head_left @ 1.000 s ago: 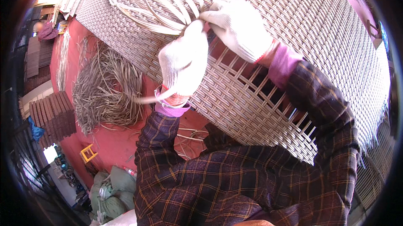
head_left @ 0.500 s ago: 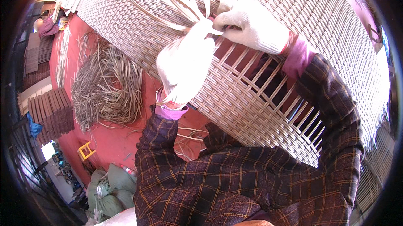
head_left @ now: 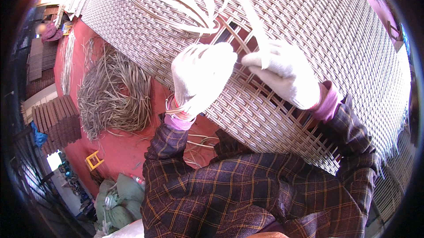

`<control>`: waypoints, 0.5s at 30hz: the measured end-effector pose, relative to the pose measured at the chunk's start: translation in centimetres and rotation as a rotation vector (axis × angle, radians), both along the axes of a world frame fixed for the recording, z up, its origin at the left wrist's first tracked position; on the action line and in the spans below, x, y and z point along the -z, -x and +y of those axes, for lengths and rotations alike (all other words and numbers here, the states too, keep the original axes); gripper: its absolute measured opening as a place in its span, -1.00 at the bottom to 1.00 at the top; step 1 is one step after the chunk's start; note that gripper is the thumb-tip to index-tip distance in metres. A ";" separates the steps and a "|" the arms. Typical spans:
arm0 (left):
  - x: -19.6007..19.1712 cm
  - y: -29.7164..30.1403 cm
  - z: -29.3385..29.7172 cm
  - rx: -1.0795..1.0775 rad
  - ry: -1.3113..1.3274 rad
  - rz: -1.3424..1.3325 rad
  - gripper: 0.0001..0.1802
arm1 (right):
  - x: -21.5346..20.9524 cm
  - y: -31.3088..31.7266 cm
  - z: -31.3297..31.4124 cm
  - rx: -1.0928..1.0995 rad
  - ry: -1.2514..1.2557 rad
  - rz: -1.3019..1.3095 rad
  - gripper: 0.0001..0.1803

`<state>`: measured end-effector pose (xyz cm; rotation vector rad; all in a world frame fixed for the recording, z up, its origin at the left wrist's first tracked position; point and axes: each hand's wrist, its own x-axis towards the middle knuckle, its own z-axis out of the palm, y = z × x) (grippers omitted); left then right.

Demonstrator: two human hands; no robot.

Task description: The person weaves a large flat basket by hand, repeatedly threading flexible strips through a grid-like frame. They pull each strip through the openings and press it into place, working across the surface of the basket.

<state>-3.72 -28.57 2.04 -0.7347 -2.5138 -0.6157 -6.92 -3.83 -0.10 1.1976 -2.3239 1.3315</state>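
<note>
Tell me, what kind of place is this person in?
It's probably a weaving workshop, though I can't be certain. There's a big, unfinished-looking woven panel, a thick bundle of loose strips, and some green sacks that fit a workplace.

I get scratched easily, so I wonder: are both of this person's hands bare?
No, the left hand and the right hand both wear white gloves.

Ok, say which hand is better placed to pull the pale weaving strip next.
Likely the right hand: it appears to grip the weaving strip, over the gap in the wicker panel. The left hand sits farther left, clear of that stretch.
</note>
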 end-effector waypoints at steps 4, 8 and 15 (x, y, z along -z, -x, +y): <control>-0.9 -0.9 1.7 -0.066 0.004 0.002 -0.74 | -0.8 -1.7 2.1 -0.007 0.179 -0.530 -0.74; -2.6 -4.0 3.6 0.011 -0.013 -0.107 -0.59 | -1.0 -3.3 4.0 -0.196 0.533 -0.981 -0.59; -2.7 -8.0 7.8 0.259 -0.083 -0.103 -0.71 | -2.4 -5.1 4.0 -0.126 0.670 -1.472 -0.73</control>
